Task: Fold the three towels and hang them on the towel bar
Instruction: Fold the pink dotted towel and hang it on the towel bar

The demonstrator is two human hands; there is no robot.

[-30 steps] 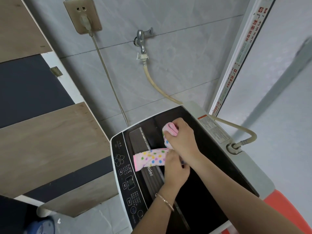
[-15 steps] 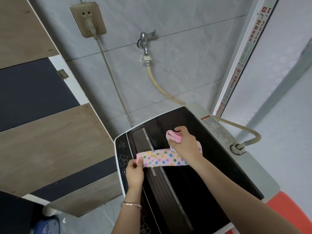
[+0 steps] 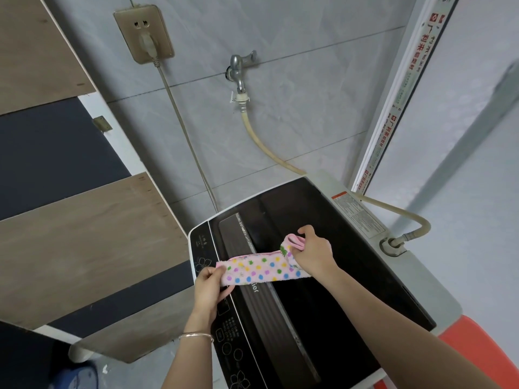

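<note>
Item: we record one pink polka-dot towel (image 3: 261,269), folded into a narrow strip and stretched between both hands over the dark lid (image 3: 323,290) of the washing machine (image 3: 415,276); we cannot tell whether it touches the lid.
Left grasp: the left hand (image 3: 209,287) pinches the strip's left end, above the control panel (image 3: 224,327).
Right grasp: the right hand (image 3: 311,254) is curled round the right end, with a pink fold protruding on its far side.
Far wall: tap (image 3: 241,66) with hose (image 3: 264,147); wall socket (image 3: 143,33) to its left.
</note>
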